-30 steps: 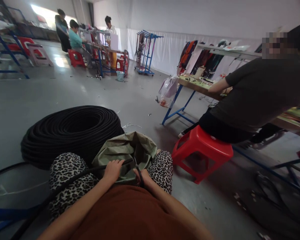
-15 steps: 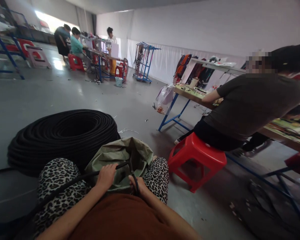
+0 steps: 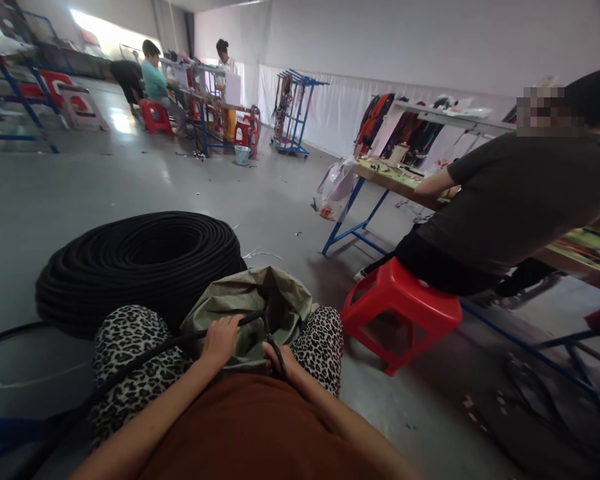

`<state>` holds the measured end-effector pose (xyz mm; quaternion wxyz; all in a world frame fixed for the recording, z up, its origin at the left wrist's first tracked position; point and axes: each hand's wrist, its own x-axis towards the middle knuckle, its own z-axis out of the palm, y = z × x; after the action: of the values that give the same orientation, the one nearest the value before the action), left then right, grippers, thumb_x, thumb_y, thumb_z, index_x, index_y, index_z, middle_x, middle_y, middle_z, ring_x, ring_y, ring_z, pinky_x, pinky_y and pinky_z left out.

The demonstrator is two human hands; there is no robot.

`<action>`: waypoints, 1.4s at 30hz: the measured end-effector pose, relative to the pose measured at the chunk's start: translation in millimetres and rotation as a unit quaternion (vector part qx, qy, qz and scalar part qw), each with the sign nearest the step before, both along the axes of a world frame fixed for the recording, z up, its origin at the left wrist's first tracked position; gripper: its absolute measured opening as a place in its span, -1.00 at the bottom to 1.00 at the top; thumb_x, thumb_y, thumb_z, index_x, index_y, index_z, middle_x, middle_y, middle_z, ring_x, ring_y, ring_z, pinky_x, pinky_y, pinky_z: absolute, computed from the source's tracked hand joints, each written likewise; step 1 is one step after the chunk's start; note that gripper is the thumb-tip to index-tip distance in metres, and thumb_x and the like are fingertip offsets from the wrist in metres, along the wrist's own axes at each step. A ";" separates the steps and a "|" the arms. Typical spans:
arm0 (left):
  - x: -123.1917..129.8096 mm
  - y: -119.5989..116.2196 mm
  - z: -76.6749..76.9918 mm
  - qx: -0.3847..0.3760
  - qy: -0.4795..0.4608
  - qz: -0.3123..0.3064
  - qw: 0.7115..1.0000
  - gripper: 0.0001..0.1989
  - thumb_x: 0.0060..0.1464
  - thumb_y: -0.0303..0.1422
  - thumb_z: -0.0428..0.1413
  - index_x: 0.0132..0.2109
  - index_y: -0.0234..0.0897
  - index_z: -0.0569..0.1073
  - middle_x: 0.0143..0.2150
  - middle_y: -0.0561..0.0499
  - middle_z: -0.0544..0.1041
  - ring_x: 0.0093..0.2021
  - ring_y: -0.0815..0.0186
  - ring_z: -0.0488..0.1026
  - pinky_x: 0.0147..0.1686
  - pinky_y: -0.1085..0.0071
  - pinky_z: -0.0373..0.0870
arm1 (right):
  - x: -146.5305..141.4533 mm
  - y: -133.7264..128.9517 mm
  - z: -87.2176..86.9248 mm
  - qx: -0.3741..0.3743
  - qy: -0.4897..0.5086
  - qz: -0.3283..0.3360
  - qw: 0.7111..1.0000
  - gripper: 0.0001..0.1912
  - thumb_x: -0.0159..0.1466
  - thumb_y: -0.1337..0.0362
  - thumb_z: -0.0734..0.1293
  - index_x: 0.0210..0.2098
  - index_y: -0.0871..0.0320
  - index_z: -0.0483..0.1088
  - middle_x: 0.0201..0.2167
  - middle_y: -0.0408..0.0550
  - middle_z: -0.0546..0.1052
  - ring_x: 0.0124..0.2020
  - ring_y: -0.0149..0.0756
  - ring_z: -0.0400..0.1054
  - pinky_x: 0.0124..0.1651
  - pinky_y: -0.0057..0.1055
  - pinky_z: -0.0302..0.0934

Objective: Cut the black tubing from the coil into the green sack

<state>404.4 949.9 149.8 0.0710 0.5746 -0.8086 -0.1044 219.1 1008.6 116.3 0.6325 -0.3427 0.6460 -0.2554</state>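
My left hand (image 3: 221, 339) is closed around a thick black cord (image 3: 153, 353), which runs across my left thigh from the lower left. A short end of the cord sticks out past my fingers. My right hand (image 3: 281, 358) grips a pair of scissors (image 3: 279, 363) with dark looped handles. Its blades point up to the cord's end and seem to meet it; whether they are open or closed around it is too small to tell. Under both hands, between my knees, a green-grey sack (image 3: 215, 300) stands with its mouth open.
A large coil of black cord (image 3: 80, 273) lies on the floor at front left. To the right, a person (image 3: 525, 200) sits on a red stool (image 3: 405, 300) at a workbench (image 3: 380, 177). Farther back are a blue rack (image 3: 297, 113) and several people at another table.
The view has shifted slightly, so the scene sits a little farther right. Both hands keep their grips near the cord's end. A person in the far background has bent lower.
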 end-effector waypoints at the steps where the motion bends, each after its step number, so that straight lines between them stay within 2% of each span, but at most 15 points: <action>1: 0.1 0.3 0.2 0.000 0.002 -0.002 1.000 -0.61 0.21 -0.43 -0.12 0.13 -0.26 0.39 -0.02 -0.14 0.54 -0.03 0.15 0.44 -0.06 0.24 0.24 | 0.1 0.1 0.3 0.008 0.002 -0.011 1.000 -0.58 0.25 -0.07 0.27 -0.47 0.17 0.30 -0.67 -0.22 0.28 -0.63 -0.42 0.23 -0.49 -0.50 0.17; 10: 0.3 2.4 -7.9 -0.017 0.007 -0.024 1.000 -0.62 0.22 -0.42 -0.13 0.10 -0.25 0.42 -0.04 -0.15 0.54 -0.04 0.16 0.43 -0.07 0.23 0.23 | 1.0 -0.8 -1.2 0.013 0.006 -0.016 1.000 -0.58 0.22 -0.05 0.32 -0.52 0.18 0.29 -0.69 -0.21 0.28 -0.62 -0.42 0.23 -0.50 -0.52 0.14; 18: -0.2 4.7 -8.9 -0.016 0.001 -0.043 0.999 -0.62 0.21 -0.43 -0.13 0.10 -0.24 0.41 -0.05 -0.14 0.54 -0.04 0.18 0.42 -0.06 0.24 0.23 | -3.2 -5.0 -31.6 -0.009 0.014 0.000 1.000 -0.61 0.26 0.01 0.30 -0.49 0.21 0.30 -0.65 -0.21 0.29 -0.62 -0.45 0.20 -0.51 -0.53 0.13; 21: -0.4 5.1 -7.8 -0.014 -0.001 -0.044 0.999 -0.62 0.21 -0.44 -0.13 0.10 -0.25 0.41 -0.05 -0.15 0.54 -0.04 0.18 0.42 -0.06 0.24 0.24 | -3.0 -5.5 -36.9 0.000 0.003 -0.011 1.000 -0.61 0.26 0.00 0.30 -0.49 0.21 0.31 -0.66 -0.21 0.29 -0.63 -0.45 0.20 -0.51 -0.53 0.14; 34: 0.9 5.4 -8.0 -0.016 -0.001 -0.057 0.998 -0.60 0.20 -0.44 -0.13 0.11 -0.23 0.41 -0.04 -0.15 0.54 -0.02 0.15 0.41 -0.04 0.21 0.24 | -3.1 -6.5 -34.6 0.018 -0.028 -0.014 0.999 -0.64 0.27 0.05 0.30 -0.49 0.20 0.28 -0.69 -0.23 0.27 -0.68 -0.47 0.16 -0.56 -0.53 0.09; 39: 0.7 6.0 -6.5 -0.019 -0.006 -0.060 0.998 -0.60 0.19 -0.46 -0.12 0.10 -0.21 0.43 -0.07 -0.15 0.54 -0.05 0.17 0.43 -0.08 0.24 0.26 | -1.4 -5.8 -25.4 0.028 -0.022 -0.017 0.999 -0.63 0.25 0.01 0.32 -0.48 0.19 0.29 -0.68 -0.23 0.28 -0.68 -0.47 0.16 -0.56 -0.53 0.09; 42: 0.4 6.2 -5.6 -0.016 -0.011 -0.066 0.998 -0.58 0.19 -0.48 -0.14 0.11 -0.21 0.42 -0.05 -0.14 0.54 -0.04 0.16 0.43 -0.08 0.23 0.25 | -0.8 -4.0 -18.3 0.004 -0.017 -0.006 1.000 -0.59 0.21 -0.05 0.33 -0.48 0.18 0.30 -0.68 -0.22 0.28 -0.67 -0.45 0.18 -0.55 -0.52 0.11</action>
<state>404.8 956.1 144.3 0.0642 0.5196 -0.8473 -0.0896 218.3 1004.6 98.0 0.6436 -0.3318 0.6379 -0.2623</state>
